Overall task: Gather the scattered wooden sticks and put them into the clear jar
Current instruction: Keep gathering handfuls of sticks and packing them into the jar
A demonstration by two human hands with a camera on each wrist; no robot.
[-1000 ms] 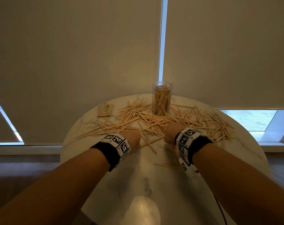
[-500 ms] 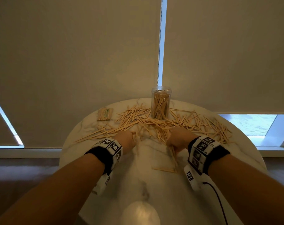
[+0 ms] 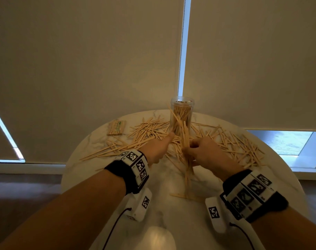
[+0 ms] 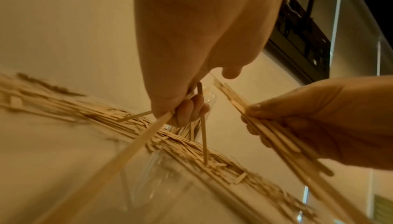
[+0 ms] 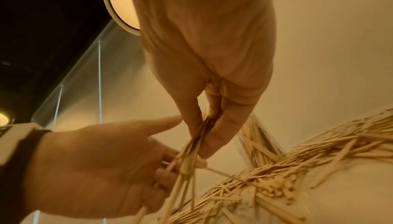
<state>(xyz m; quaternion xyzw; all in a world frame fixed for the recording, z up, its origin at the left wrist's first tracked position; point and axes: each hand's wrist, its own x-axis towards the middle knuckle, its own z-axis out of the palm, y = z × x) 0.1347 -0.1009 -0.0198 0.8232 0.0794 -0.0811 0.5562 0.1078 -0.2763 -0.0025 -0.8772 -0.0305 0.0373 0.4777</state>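
Drawn beige blinds back a round pale marbled surface (image 3: 171,222) strewn with thin wooden sticks (image 3: 231,147). The clear cylindrical jar (image 3: 182,112) stands part-filled; the right hand (image 3: 207,152) pinches a bundle, the left hand (image 3: 157,148) a few; most remain.

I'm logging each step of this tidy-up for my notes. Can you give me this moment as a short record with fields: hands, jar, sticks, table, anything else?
left hand: left hand pinches a few sticks, index finger stretched toward the jar
right hand: right hand grips a bundle of sticks, held roughly upright
jar: clear jar stands upright at the table's far edge, no lid, already holding many sticks
loose sticks: scattered sticks lie on both sides of the jar
table: round marble table
other: small packet at far left
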